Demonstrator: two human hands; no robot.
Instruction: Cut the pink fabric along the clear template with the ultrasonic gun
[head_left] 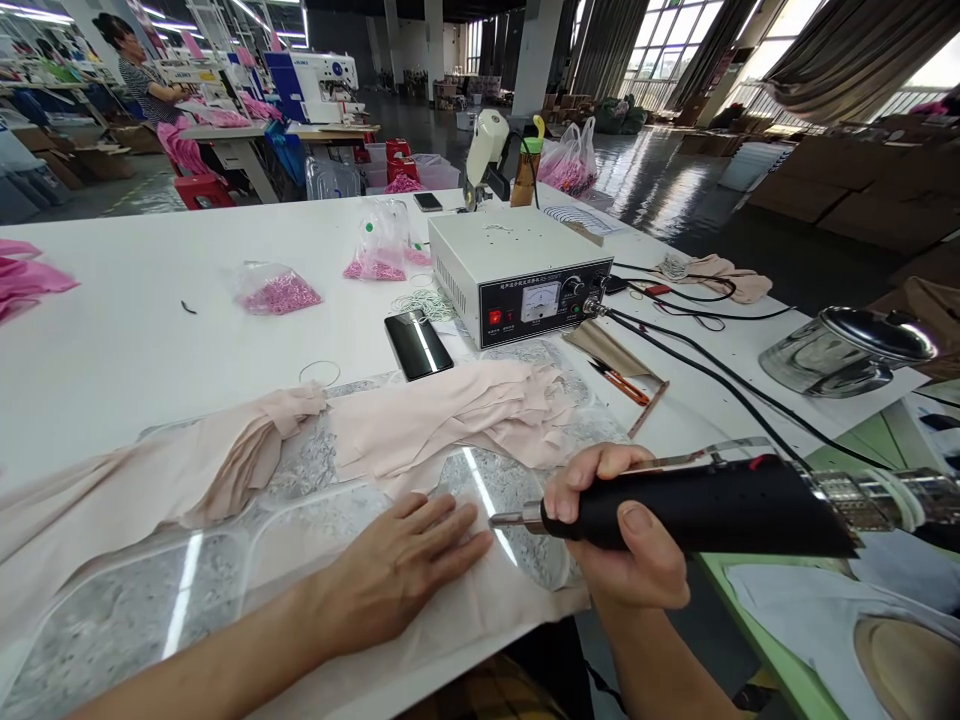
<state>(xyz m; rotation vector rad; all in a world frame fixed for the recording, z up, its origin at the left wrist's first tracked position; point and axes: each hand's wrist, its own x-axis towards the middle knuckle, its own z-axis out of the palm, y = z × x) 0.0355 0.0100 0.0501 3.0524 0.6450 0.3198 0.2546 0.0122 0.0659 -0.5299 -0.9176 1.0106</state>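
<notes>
Left hand is lying flat, fingers close together and pinching nothing, over pale cloth. Just beside its fingertips, the tool is pointing its metal tip leftward above the grey board. Further right, the right hand is clasping the black handle firmly. Leftward slipping could be nicking a finger; snagging cables could be dragging the tip astray.

A phone lies behind the fabric, left of the control box.
</notes>
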